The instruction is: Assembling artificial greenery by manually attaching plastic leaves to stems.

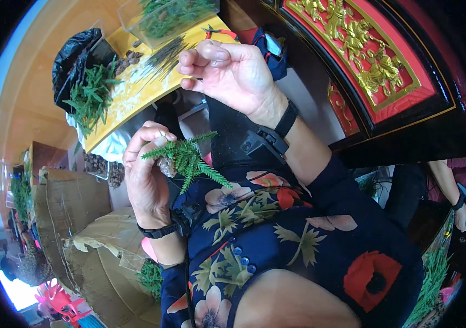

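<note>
Gripping green sprig (188, 158) in my left hand (145, 180), close to my floral top (298, 229), right hand (233, 74) near yellow surface (121, 112), fingers curled, can't tell if pinching anything.

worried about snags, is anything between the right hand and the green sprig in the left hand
Nothing visible: only an open gap shows between the right hand and the green sprig, which the left hand holds. Anything hair-thin might not show.
</note>
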The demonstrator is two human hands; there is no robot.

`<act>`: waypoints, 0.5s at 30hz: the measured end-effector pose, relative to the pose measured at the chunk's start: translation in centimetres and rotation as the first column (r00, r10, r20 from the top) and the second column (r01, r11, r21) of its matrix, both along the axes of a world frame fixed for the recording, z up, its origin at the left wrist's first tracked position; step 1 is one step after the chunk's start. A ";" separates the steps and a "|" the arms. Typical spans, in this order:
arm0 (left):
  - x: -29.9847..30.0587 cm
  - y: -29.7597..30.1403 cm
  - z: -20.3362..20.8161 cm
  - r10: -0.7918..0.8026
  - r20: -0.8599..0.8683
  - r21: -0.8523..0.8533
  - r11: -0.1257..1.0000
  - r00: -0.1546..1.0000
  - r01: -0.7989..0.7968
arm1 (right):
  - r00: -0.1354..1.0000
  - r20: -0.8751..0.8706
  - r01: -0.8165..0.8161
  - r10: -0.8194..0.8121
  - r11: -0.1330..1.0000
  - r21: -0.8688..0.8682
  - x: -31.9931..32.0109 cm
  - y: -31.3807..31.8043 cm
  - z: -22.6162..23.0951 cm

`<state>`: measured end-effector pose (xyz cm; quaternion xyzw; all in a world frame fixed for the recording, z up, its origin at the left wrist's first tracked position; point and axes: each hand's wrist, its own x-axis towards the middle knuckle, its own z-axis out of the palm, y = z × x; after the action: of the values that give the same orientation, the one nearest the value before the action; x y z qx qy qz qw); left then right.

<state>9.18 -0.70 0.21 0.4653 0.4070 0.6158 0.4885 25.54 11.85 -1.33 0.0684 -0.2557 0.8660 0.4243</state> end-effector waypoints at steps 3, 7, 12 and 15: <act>0.0 -0.1 0.0 -0.013 0.000 -0.003 1.000 1.000 0.013 | 1.000 -0.008 -0.008 0.007 1.000 -0.004 0.0 0.0 -0.1; 0.0 -0.1 0.1 -0.005 -0.009 0.005 1.000 1.000 0.005 | 1.000 -0.010 -0.016 0.016 1.000 -0.002 0.0 0.2 -0.2; 0.0 0.0 0.1 -0.012 -0.017 0.019 1.000 1.000 0.012 | 1.000 -0.002 -0.010 0.010 1.000 -0.029 0.2 0.7 -0.7; 0.0 -0.1 0.1 -0.023 -0.019 0.023 0.999 1.000 0.024 | 1.000 -0.007 -0.018 0.018 0.999 -0.032 0.1 0.9 -0.8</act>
<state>9.15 -0.78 0.28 0.4816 0.3991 0.6102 0.4863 25.59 12.71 -2.16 0.0670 -0.2398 0.8734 0.4185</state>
